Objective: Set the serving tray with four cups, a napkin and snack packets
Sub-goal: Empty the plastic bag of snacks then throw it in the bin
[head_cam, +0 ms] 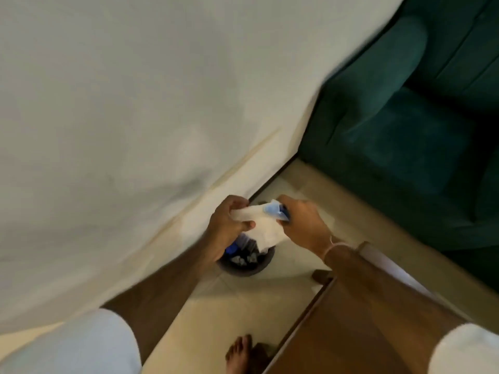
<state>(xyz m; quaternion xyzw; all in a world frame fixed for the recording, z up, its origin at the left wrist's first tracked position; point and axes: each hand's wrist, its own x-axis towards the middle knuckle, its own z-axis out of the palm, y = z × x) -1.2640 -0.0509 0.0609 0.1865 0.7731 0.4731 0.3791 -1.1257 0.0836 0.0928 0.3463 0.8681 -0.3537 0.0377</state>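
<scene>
Napkin (pixel 263 225): white, soft, limp, light; held in air above small dark bin (pixel 247 261) on floor. Left hand (pixel 229 225) pinching one edge, right hand (pixel 302 220) clutching other edge plus blue item, unclear. Tears easily; best gripped at edges.

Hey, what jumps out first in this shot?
Both hands meet mid-frame: the left hand and right hand grip a white napkin with something blue at its top. Directly below sits a dark waste bin, and a green sofa fills the upper right.
</scene>
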